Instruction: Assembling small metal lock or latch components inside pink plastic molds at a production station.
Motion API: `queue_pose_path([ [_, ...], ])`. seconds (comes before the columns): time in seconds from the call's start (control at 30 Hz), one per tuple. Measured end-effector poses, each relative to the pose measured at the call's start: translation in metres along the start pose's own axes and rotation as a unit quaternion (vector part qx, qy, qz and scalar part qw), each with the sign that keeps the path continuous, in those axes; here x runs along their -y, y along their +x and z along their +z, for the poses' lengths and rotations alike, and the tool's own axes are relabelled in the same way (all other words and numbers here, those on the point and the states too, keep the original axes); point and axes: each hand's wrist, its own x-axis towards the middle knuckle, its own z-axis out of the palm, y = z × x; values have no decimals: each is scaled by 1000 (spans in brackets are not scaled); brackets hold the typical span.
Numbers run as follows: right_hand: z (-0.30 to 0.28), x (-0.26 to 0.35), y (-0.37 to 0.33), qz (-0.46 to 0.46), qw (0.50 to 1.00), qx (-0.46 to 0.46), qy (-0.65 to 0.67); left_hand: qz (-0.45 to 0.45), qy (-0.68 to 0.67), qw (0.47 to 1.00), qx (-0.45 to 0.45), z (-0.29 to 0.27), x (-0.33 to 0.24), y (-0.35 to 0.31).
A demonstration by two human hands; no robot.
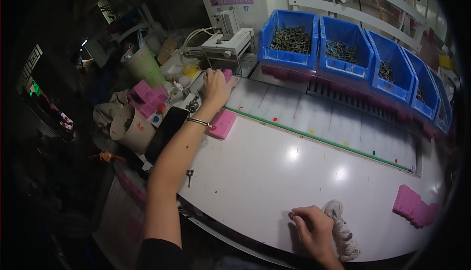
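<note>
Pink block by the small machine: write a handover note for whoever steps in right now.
Left hand: reached out, fingers closed on a pink block at the small white machine.
Right hand: resting on the white table beside a rolled white cloth, holding nothing visible.
A second pink block lies by the left wrist; a pink stack sits far right.
Blue bins hold metal parts.
Whether that block is going in or coming out cannot be told.

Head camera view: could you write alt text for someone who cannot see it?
A person's left hand grips a pink block beside a small white machine, while the right hand rests on a white table near blue bins of metal parts.
</note>
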Motion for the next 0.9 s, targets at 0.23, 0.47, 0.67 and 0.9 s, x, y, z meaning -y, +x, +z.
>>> queue_pose_path([
  [0.23, 2, -10, -4, -39, 999, 20, -12, 85, 84, 953, 277, -85, -28, -77],
  [0.47, -1, 11, 7, -92, 987, -86, -101, -72, -530, 648, 542, -128, -115, -154],
  [0.67, -20, 8, -7, -121, 976, -119, -138, -137, -556, 438, 693, -151, -175, -184],
  [0.9, -20, -4, -25, -176, 879, -348, -275, -292, -671, 373, 571, -159, -213, -210],
])
